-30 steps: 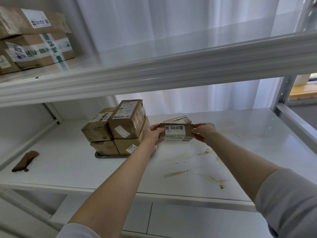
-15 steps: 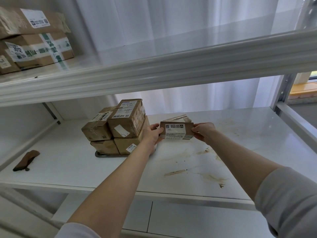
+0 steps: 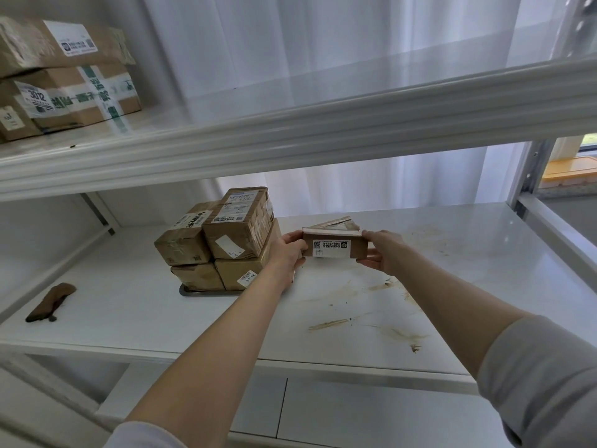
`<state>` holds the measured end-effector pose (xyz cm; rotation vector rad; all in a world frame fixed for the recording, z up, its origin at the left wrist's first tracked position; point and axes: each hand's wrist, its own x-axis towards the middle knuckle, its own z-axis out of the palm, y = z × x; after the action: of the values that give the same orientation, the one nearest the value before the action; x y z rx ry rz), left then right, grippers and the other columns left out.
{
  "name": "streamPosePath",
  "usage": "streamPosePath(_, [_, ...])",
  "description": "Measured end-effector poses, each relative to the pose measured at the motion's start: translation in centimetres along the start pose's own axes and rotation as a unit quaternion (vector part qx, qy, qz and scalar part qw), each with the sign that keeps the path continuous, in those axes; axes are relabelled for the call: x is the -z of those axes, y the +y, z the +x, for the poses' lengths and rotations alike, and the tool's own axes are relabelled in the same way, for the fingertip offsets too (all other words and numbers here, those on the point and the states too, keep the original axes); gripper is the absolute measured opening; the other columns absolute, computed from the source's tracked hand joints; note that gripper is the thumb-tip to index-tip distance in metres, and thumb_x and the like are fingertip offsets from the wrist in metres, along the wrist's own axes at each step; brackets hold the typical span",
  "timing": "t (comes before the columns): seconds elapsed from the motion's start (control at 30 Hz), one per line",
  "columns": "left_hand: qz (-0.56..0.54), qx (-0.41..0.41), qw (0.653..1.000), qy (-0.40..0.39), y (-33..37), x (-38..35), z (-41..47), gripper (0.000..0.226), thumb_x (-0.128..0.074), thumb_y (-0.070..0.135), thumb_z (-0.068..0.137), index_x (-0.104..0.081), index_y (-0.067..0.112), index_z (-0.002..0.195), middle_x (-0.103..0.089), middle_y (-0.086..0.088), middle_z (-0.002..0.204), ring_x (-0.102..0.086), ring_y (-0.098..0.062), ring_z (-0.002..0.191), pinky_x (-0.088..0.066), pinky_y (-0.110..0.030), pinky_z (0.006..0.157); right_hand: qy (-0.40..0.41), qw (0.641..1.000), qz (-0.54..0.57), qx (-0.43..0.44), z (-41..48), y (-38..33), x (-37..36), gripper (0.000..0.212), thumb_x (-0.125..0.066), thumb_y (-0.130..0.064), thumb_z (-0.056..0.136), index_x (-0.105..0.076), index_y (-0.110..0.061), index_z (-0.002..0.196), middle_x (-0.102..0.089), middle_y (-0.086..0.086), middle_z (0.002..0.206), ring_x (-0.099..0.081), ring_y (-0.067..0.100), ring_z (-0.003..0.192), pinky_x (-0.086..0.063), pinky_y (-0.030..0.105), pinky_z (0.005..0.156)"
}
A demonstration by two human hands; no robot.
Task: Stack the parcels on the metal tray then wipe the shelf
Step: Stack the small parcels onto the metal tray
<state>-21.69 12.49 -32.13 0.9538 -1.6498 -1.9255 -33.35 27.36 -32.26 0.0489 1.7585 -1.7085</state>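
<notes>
A small brown parcel (image 3: pixel 334 248) with a white label hangs above the white shelf (image 3: pixel 355 318). My left hand (image 3: pixel 287 250) grips its left end and my right hand (image 3: pixel 382 252) grips its right end. Left of it, several taped cardboard parcels (image 3: pixel 223 234) are stacked in two layers on a metal tray (image 3: pixel 187 291), of which only the front rim shows. Another flat parcel (image 3: pixel 336 224) lies on the shelf just behind the held one. A brown cloth (image 3: pixel 51 302) lies at the shelf's left front.
Brown smears and streaks (image 3: pixel 329 324) mark the shelf in the middle and right. The upper shelf's beam (image 3: pixel 290 134) runs overhead, with larger boxes (image 3: pixel 64 79) on it at the left. A metal upright (image 3: pixel 529 173) stands at the right.
Both hands have raised the small parcel slightly and tipped it, so its top face now shows. The stack and cloth have not moved.
</notes>
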Motion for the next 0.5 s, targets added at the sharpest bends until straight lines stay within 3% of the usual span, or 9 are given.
streamPosePath(0.1, [-0.002,0.008,1.000,0.011,0.03,-0.03,-0.09,0.018,-0.058,0.003,0.087,-0.061,0.020,0.089,-0.065,-0.006,0.091,-0.060,-0.020,0.088,-0.044,-0.034,0.075,0.006,1.000,0.003,0.003,-0.20,0.10,0.06,0.022,-0.057,-0.014,0.094,-0.054,-0.008,0.115,-0.066,0.021,0.105,-0.067,0.030,0.087,-0.059,0.034,0.068])
streamPosePath(0.2, [0.007,0.016,1.000,0.013,0.11,-0.09,-0.16,0.012,-0.066,0.016,0.085,-0.061,0.026,0.088,-0.064,-0.006,0.100,-0.060,-0.026,0.100,-0.044,-0.033,0.070,0.006,1.000,0.000,0.003,-0.37,0.13,-0.03,0.020,-0.059,-0.012,0.091,-0.054,-0.006,0.109,-0.066,0.021,0.099,-0.068,0.029,0.084,-0.059,0.033,0.068])
streamPosePath(0.3, [0.005,0.025,1.000,0.006,0.20,-0.21,-0.42,0.016,-0.066,0.019,0.087,-0.057,0.019,0.100,-0.062,-0.004,0.093,-0.062,-0.023,0.083,-0.053,-0.036,0.072,0.002,1.000,-0.002,0.010,-0.63,0.16,-0.06,0.020,-0.057,-0.008,0.087,-0.054,-0.005,0.107,-0.062,0.017,0.091,-0.065,0.027,0.081,-0.058,0.034,0.071])
streamPosePath(0.37, [0.002,0.026,1.000,0.009,0.23,-0.27,-0.64,0.012,-0.065,0.015,0.088,-0.056,0.015,0.096,-0.058,-0.003,0.086,-0.060,-0.020,0.074,-0.054,-0.037,0.078,-0.004,1.000,0.002,0.013,-0.66,0.20,-0.06,0.022,-0.055,-0.005,0.085,-0.052,-0.006,0.107,-0.060,0.015,0.094,-0.063,0.028,0.086,-0.056,0.035,0.077])
streamPosePath(0.43, [-0.006,0.028,1.000,0.013,0.13,-0.30,-0.57,0.011,-0.064,0.011,0.089,-0.054,0.016,0.089,-0.059,-0.005,0.089,-0.060,-0.018,0.073,-0.054,-0.036,0.078,-0.012,1.000,0.005,0.014,-0.81,0.18,-0.10,0.022,-0.053,-0.004,0.084,-0.051,-0.006,0.106,-0.059,0.013,0.093,-0.063,0.029,0.090,-0.056,0.036,0.080])
streamPosePath(0.5, [-0.010,0.034,0.999,0.012,0.11,-0.27,-0.48,0.013,-0.062,0.007,0.089,-0.053,0.015,0.096,-0.061,-0.006,0.089,-0.058,-0.016,0.071,-0.054,-0.032,0.075,-0.015,1.000,-0.001,0.014,-0.89,0.15,-0.19,0.023,-0.051,-0.002,0.083,-0.051,-0.006,0.106,-0.057,0.012,0.092,-0.062,0.029,0.090,-0.055,0.035,0.081])
